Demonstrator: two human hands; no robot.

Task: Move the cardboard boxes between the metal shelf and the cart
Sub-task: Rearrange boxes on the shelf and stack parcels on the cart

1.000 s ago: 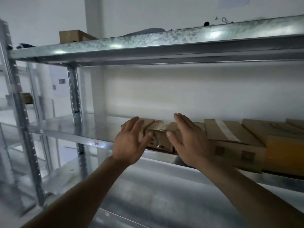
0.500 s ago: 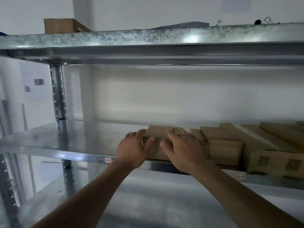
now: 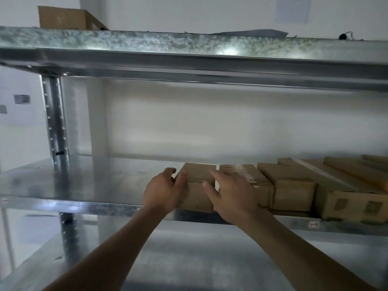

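Standing beside them, I see two bare forearms rise over the lowest level of the metal shelf (image 3: 189, 259) toward the level above. The left hand (image 3: 163, 190) wraps the left side of a small cardboard box (image 3: 197, 196), fingers curled round its far corner and thumb on the top edge: a narrow grip holding the box. The right hand (image 3: 228, 196) lies flatter, fingers straight along the box's right side and thumb spread onto the front face, so that grip is wide and pressing rather than closed. The box sits at the front lip of the middle level, at the left end of a row. There is a slim gap to the neighbouring box (image 3: 243, 171), and longer boxes (image 3: 346, 198) lie beyond on the right. To my eye the step is lifting this one off the shelf. It is best done by squeezing evenly from both sides and drawing it straight toward the body, so the right fingers do not drag the neighbour along, keeping it level as it clears the lip. Further up, an open carton (image 3: 63, 17) stands on the top level. The cart is nowhere in sight
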